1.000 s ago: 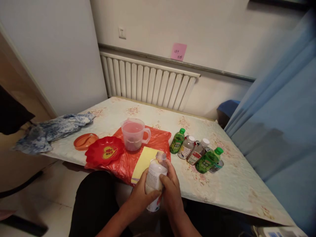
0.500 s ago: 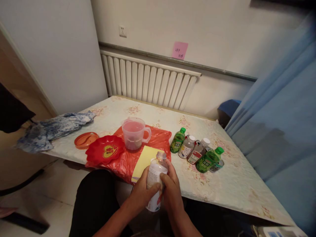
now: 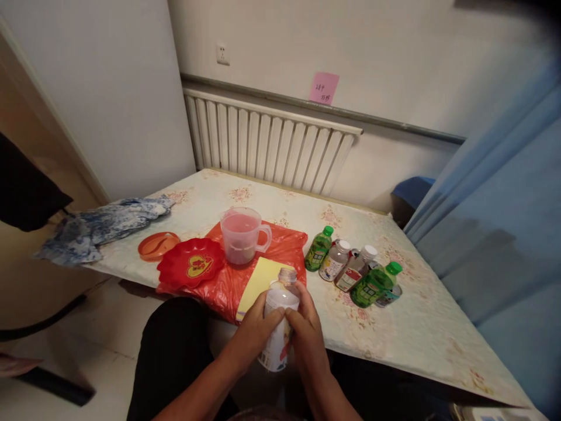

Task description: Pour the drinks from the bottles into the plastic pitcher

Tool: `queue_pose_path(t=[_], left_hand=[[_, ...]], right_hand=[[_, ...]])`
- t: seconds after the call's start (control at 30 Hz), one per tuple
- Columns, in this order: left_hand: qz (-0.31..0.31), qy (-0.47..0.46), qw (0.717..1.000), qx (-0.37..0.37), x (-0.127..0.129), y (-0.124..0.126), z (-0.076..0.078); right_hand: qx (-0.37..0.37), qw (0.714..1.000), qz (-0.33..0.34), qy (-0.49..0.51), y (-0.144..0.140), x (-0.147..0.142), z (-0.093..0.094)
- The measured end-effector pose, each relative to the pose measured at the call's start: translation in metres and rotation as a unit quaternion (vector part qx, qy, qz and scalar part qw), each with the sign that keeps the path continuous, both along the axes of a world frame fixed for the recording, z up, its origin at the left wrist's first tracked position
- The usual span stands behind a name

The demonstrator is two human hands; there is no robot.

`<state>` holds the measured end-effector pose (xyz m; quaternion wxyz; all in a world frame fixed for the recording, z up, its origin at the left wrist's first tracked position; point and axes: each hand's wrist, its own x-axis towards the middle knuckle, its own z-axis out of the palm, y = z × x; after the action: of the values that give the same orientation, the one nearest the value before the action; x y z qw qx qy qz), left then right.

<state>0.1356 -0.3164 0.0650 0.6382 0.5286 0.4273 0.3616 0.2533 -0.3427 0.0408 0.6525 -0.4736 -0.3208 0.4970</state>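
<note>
An uncapped clear bottle (image 3: 279,327) with a white and red label is held upright over my lap, just off the table's near edge. My left hand (image 3: 250,339) wraps its left side and my right hand (image 3: 308,338) its right side, thumbs meeting on the front. Just beyond it, a yellow cloth (image 3: 259,279) lies on a red plastic bag (image 3: 228,280). A plastic measuring jug (image 3: 242,235) of pink liquid stands on that bag.
A red dish (image 3: 190,264) and an orange lid (image 3: 158,245) sit left of the jug. Several small bottles (image 3: 353,270), some green, lie right of the bag. A blue patterned cloth (image 3: 103,225) drapes the table's left corner. A radiator (image 3: 267,143) lines the wall behind.
The bottle stays in both hands. My thumbs have shifted closer together on its front, and the view has drifted slightly left.
</note>
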Motion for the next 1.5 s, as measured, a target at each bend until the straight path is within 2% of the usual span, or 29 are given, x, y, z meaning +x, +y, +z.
queue_pose_path(t=[0.13,0.5,0.87,1.3,1.5], left_hand=[[0.009,0.002,1.0,-0.008,0.0,0.0,0.002],[0.017,0.023,1.0,0.013,-0.002,0.003,-0.008],[0.029,0.014,0.999,0.001,-0.002,0.006,-0.017],[0.03,0.032,0.999,0.009,-0.003,0.006,-0.018],[0.029,0.029,0.999,0.005,-0.003,0.005,-0.019]], right_hand=[[0.003,1.0,-0.003,-0.015,0.002,0.0,-0.006],[0.014,0.999,-0.006,-0.031,0.007,-0.001,-0.02],[0.023,0.999,-0.008,-0.046,0.008,-0.001,-0.022],[0.029,0.998,0.0,-0.051,0.009,0.0,-0.028],[0.026,0.997,0.003,-0.071,0.007,0.002,-0.023]])
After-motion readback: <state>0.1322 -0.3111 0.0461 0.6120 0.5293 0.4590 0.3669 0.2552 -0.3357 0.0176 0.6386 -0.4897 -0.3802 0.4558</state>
